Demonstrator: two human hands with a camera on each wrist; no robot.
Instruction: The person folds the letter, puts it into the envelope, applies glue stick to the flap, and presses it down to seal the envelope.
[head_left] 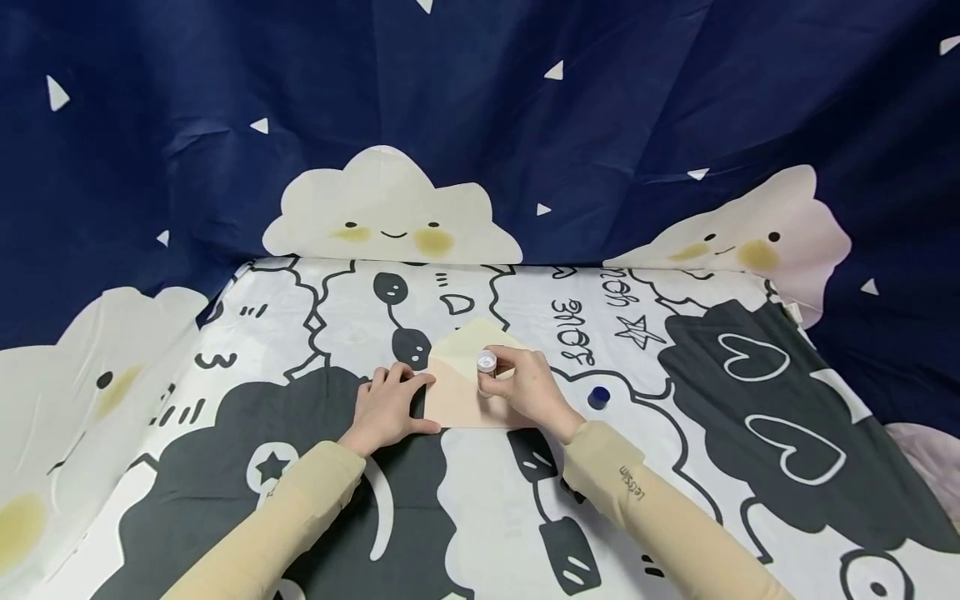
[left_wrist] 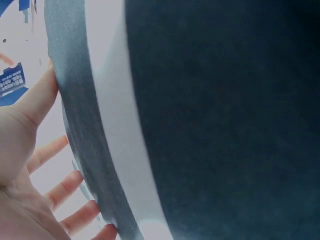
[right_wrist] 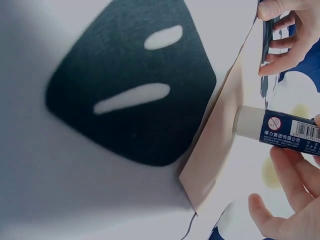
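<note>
A pale pink envelope [head_left: 452, 404] lies on the patterned cloth with its cream flap [head_left: 480, 337] opened away from me. My right hand [head_left: 534, 390] holds a glue stick [right_wrist: 287, 131] between thumb and fingers. In the right wrist view its pale end meets the envelope's surface; the blue label with a barcode faces that camera. At the envelope's left edge, my left hand [head_left: 386, 408] rests with fingers spread, its thumb and a fingertip at the paper. The left wrist view shows these fingers [left_wrist: 65, 190] extended against the cloth.
A blue cap [head_left: 598, 397] sits on the cloth, right of my right hand. The black-and-white patterned cloth [head_left: 495, 517] spreads under everything. Behind it hangs a dark blue curtain [head_left: 465, 92] printed with clouds and small triangles.
</note>
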